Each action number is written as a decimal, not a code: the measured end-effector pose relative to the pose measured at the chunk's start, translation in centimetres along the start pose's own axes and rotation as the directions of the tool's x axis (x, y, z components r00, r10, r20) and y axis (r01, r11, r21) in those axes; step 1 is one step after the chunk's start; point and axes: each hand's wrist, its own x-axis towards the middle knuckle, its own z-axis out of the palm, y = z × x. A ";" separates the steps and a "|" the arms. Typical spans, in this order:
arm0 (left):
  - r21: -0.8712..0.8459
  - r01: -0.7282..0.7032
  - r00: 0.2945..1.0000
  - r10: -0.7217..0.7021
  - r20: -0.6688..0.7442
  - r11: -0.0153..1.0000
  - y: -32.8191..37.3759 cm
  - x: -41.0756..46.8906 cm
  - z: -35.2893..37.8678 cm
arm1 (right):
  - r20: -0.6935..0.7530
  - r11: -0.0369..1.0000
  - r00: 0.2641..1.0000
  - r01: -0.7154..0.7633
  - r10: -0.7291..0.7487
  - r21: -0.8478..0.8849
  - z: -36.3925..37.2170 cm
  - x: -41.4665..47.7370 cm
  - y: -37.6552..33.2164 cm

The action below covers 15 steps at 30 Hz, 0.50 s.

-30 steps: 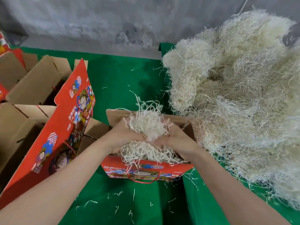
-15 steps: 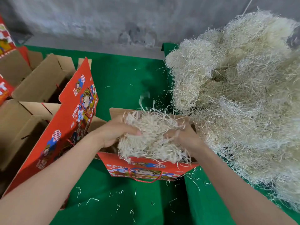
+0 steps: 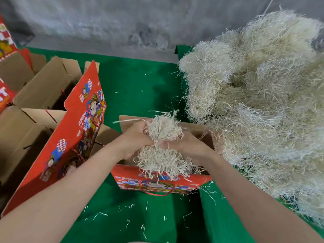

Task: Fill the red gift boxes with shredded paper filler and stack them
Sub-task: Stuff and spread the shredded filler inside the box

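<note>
Mid-fill, with left hand (image 3: 135, 142) and right hand (image 3: 185, 146) both curled round a clump of shredded paper filler (image 3: 164, 128) just above the open red gift box (image 3: 157, 183) at lower centre; next, probably pressing it down level.

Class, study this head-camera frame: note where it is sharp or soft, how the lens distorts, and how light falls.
Head view: the filler clump is fairly sharp, the grey wall soft and smeared. Head view: wide-angle stretch swells the left forearm toward the corner. Head view: even light, no glare, one soft shadow on the green cloth.
</note>
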 end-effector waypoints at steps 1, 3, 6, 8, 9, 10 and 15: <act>0.008 0.018 0.999 -0.017 -0.045 1.000 0.0 0.1 -0.4 | -0.038 1.000 0.999 0.015 -0.016 -0.010 -0.2 0.3 -0.1; -0.039 0.095 0.991 -0.098 -0.093 0.995 0.0 0.1 -2.4 | -0.137 0.999 0.990 0.010 -0.017 -0.050 -1.6 0.3 0.3; -0.090 0.207 0.974 -0.213 -0.070 0.974 -0.4 -0.2 -4.6 | -0.203 0.999 0.979 -0.013 0.006 -0.033 -4.1 0.0 1.6; -0.069 0.217 0.974 -0.221 -0.058 0.974 -0.5 -0.1 -5.1 | -0.230 0.999 0.973 -0.024 0.015 -0.037 -4.4 -0.3 1.9; -0.044 0.213 0.975 -0.216 -0.059 0.976 -0.4 -0.1 -5.2 | -0.240 0.999 0.970 -0.041 0.033 -0.030 -4.6 -0.3 1.9; -0.011 0.201 0.977 -0.202 -0.065 0.979 -0.3 -0.2 -5.4 | -0.245 0.998 0.967 -0.069 0.066 -0.003 -4.7 -0.4 2.0; 0.135 0.184 0.982 -0.176 -0.064 0.974 0.1 -0.2 -5.7 | -0.263 0.996 0.961 -0.085 0.090 0.033 -5.1 -0.3 1.2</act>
